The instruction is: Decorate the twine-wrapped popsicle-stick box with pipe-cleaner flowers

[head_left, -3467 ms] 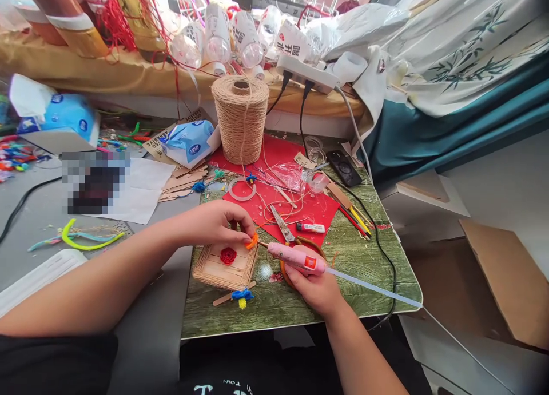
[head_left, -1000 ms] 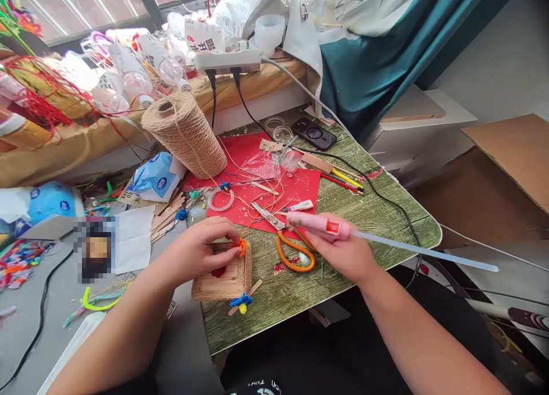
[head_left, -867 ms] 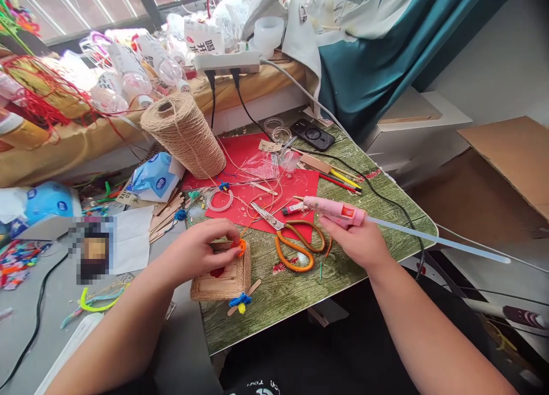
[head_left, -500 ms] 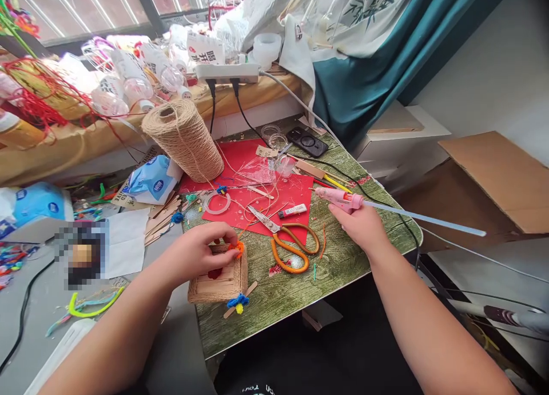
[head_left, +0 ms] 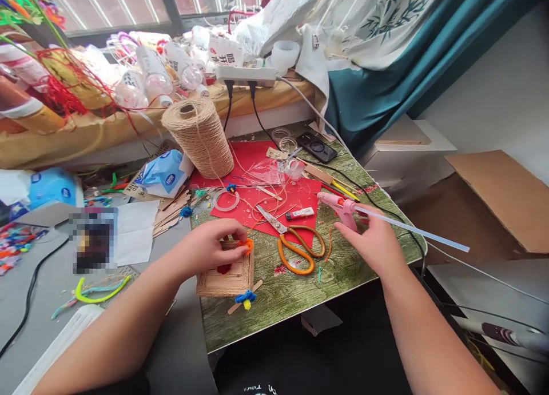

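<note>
Left hand point(head_left: 209, 245) pinching orange piece point(head_left: 249, 247), glue gun point(head_left: 334, 202), Chinese-lettered cup point(head_left: 226, 51)

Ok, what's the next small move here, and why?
I'd probably ease the right hand off the pink glue gun: that hand's grip looks loose, and the gun is apart from the twine-edged frame, where the left hand pinches the orange piece at a corner.

Scissors point(head_left: 282, 227) have metal blades; glue gun point(head_left: 335, 201) R of 'em is smooth plastic; twine spool point(head_left: 202, 142) back L, rough fibre; craft-stick frame point(head_left: 247, 275) L, matt wood.
</note>
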`<state>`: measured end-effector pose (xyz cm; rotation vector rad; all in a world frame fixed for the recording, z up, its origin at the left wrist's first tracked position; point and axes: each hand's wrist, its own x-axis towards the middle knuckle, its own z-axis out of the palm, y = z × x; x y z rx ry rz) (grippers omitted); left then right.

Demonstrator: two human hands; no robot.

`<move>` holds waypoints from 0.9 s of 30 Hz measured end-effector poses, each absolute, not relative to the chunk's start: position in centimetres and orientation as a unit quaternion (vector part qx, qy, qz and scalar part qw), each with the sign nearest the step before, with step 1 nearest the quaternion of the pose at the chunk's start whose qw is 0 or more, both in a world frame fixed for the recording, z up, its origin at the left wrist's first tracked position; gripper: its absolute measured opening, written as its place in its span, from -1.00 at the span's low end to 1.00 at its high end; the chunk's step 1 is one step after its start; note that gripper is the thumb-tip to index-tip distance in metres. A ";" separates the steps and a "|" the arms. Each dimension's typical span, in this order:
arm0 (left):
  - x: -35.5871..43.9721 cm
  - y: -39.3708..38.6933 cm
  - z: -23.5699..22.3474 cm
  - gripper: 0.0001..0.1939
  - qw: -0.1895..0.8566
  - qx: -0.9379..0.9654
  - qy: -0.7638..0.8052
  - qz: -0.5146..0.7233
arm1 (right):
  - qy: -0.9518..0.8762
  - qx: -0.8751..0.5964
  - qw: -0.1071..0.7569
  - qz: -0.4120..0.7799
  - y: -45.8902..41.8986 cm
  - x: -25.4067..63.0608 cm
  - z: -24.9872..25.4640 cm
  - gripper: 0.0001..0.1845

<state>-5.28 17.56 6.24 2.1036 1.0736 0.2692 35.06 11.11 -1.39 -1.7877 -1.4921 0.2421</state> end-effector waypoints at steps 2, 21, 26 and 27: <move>-5.3 17.7 6.2 -0.84 0.358 0.832 0.411 0.106 | -0.558 -0.729 0.396 0.018 8.4 34.3 -1.4 -0.53; -6.4 17.5 6.3 -0.82 0.420 0.813 0.389 0.106 | -0.858 -0.325 0.366 0.157 8.3 17.7 -1.5 -0.12; -6.6 17.6 6.7 -0.78 0.525 0.748 0.397 0.080 | -0.848 -0.333 0.385 0.145 8.2 17.4 -2.1 -0.12; -6.5 17.6 6.7 -0.78 0.522 0.745 0.406 0.081 | -0.846 -0.334 0.392 0.142 8.2 17.4 -2.1 -0.12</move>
